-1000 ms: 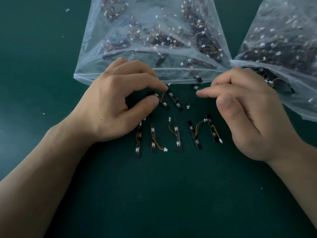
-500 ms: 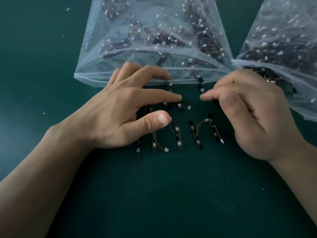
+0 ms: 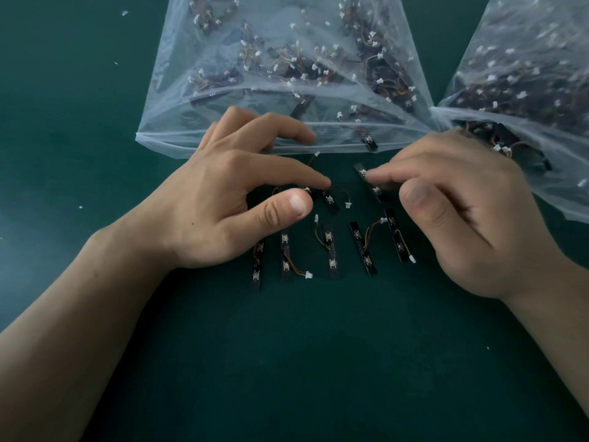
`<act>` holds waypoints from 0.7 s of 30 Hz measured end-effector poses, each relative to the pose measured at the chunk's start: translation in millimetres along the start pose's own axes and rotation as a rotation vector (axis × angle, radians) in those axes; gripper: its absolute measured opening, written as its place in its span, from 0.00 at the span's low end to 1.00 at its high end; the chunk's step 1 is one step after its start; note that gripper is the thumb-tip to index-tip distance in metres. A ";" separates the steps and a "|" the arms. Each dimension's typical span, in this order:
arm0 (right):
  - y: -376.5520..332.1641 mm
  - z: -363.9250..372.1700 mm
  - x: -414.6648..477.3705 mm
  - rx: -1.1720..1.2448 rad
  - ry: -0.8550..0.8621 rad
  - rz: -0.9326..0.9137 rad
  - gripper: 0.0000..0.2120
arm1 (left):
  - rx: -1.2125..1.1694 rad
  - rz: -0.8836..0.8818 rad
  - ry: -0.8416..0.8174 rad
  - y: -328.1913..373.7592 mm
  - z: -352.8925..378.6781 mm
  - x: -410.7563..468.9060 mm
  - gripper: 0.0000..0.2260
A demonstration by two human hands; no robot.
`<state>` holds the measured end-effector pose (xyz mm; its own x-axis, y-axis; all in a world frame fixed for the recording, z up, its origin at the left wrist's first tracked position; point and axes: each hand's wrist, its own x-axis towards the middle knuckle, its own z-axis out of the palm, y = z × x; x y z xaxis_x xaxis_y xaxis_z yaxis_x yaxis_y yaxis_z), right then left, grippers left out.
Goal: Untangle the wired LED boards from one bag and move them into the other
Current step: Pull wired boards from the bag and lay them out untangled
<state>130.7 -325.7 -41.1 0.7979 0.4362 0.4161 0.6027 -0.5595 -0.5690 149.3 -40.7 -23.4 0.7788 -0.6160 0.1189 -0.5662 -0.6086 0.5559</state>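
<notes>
Loose LED boards (image 3: 331, 250) — between left hand (image 3: 220, 208) and right hand (image 3: 462, 224)

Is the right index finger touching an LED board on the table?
Yes, the index fingertip of the right hand rests on a slanted LED board on the green table.

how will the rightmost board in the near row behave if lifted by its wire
The board looks thin and flat, so probably stiff and very light. Its wire curves loosely, so the board would likely dangle and swing. The white plug might snag the next board.
</notes>
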 end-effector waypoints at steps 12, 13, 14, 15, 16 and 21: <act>1.2 -0.5 0.2 -0.022 -0.004 -0.015 0.18 | 0.036 0.023 0.247 -3.1 0.6 4.2 0.15; 1.2 -0.7 0.0 -0.033 -0.016 -0.011 0.18 | 0.041 0.020 0.294 -2.9 1.7 4.7 0.12; 1.1 -0.7 -0.2 -0.045 -0.029 -0.009 0.19 | 0.052 0.016 0.338 -3.1 2.8 5.0 0.10; 0.9 -0.8 -0.4 -0.057 -0.043 -0.010 0.19 | 0.062 0.007 0.374 -3.7 3.8 5.3 0.09; 0.6 -0.7 -0.5 -0.066 -0.055 -0.011 0.20 | 0.067 -0.008 0.395 -4.3 4.7 5.4 0.08; -0.4 -1.1 -1.1 -0.083 -0.094 -0.010 0.20 | 0.055 -0.114 0.383 -5.6 3.8 4.5 0.10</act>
<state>129.6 -326.7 -40.6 0.7893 0.5037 0.3512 0.6128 -0.6097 -0.5027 155.0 -42.0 -29.1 0.8759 -0.3181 0.3627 -0.4757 -0.6945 0.5398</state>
